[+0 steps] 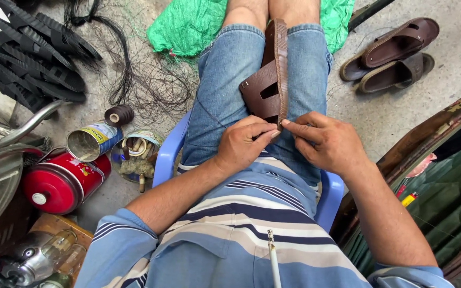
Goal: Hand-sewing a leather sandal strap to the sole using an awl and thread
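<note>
My left hand point(244, 144), just left of the frame's centre, is pinched shut with thumb and fingers at the near end of the brown sandal point(269, 80), which stands on edge between my thighs and runs up toward the top centre. I cannot make out a needle between the fingertips, only a thin dark thread point(209, 113) trailing off across my left leg. At the far left of the frame lie the stacked black soles point(33, 58) at the top, the red canister point(60, 181) lower down, then a dark thread spool point(119, 114), an open tin can point(93, 141) on its side and a tub of odds and ends point(137, 157) beside the blue plastic chair point(167, 152). Right of centre, my right hand point(326, 141) closes on the same sandal edge, index finger stretched to meet the left thumb. A finished pair of brown sandals point(393, 53) sits at the upper right. I reckon the risk is the sandal slipping, since only my knees clamp it; a hard tug on the thread could twist it loose or drive a point into my fingertip, and the loose thread might snag on my shorts.
</note>
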